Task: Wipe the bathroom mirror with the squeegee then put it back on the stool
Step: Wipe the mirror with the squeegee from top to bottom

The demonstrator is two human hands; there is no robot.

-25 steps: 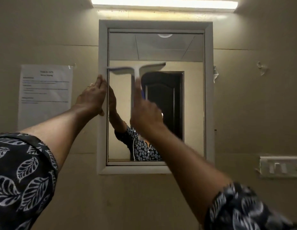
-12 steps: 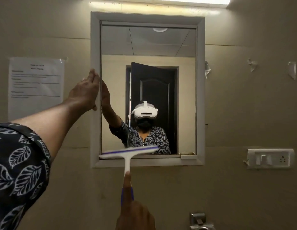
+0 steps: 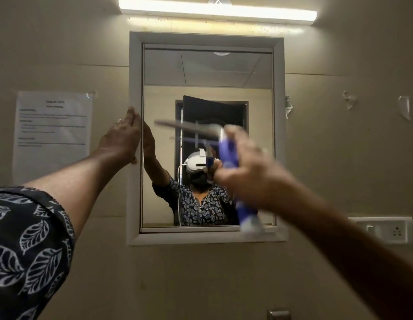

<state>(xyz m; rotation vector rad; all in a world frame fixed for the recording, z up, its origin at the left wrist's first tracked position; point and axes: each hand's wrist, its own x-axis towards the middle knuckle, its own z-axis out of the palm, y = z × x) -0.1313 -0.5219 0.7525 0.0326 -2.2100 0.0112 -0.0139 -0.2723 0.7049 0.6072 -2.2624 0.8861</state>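
Observation:
The bathroom mirror hangs on the wall in a pale grey frame. My left hand lies flat against the frame's left edge, fingers pointing up. My right hand is shut on the squeegee's blue handle in front of the glass, blurred by motion. The squeegee blade shows as a dark smeared bar across the middle of the mirror, tilted down to the right. The white end of the handle sticks out below my hand. No stool is in view.
A printed notice is taped to the wall left of the mirror. A tube light glows above it. A switch and socket plate sits at the lower right, a metal fitting at the bottom edge.
The squeegee went from mid-mirror down to the bottom frame, then back up to the middle of the glass. My left hand has stayed on the frame's left edge.

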